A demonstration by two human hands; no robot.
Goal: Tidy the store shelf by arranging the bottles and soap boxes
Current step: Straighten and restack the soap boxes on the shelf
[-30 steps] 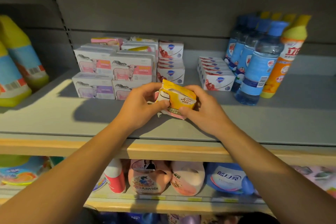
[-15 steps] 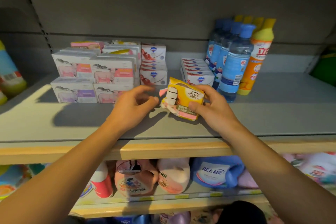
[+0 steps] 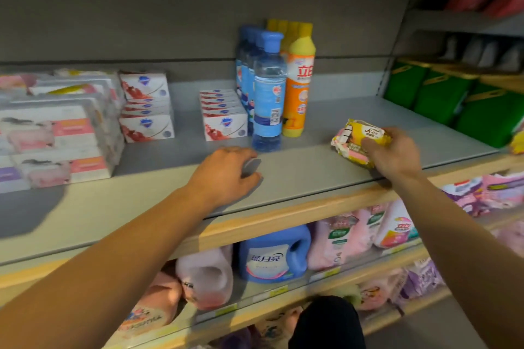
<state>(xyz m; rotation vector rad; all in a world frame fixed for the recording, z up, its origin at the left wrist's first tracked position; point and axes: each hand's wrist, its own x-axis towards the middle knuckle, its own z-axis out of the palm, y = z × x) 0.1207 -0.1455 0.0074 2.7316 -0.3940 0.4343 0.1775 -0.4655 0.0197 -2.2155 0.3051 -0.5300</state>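
Observation:
My right hand (image 3: 395, 151) grips a stack of yellow and pink soap packs (image 3: 357, 140), low over the grey shelf (image 3: 326, 167) to the right of the bottles. My left hand (image 3: 226, 173) rests palm down on the shelf in front of the blue bottles, fingers loosely curled, holding nothing. A row of blue-capped bottles (image 3: 268, 93) and a row of yellow and orange bottles (image 3: 299, 82) stand at mid shelf. White and red soap boxes sit in two stacks (image 3: 146, 106) (image 3: 224, 113). Larger white and pink soap boxes (image 3: 56, 133) are stacked at the left.
Green packs (image 3: 465, 102) line the shelf's right end. Below the wooden shelf edge (image 3: 283, 221), a lower shelf holds a blue detergent jug (image 3: 273, 255) and pink refill pouches (image 3: 346, 238). A dark shape (image 3: 326, 323) sits at the bottom.
My right hand has carried the soap packs rightward past the bottles. My left hand let go of them and dropped onto the shelf. The view has swung to the right.

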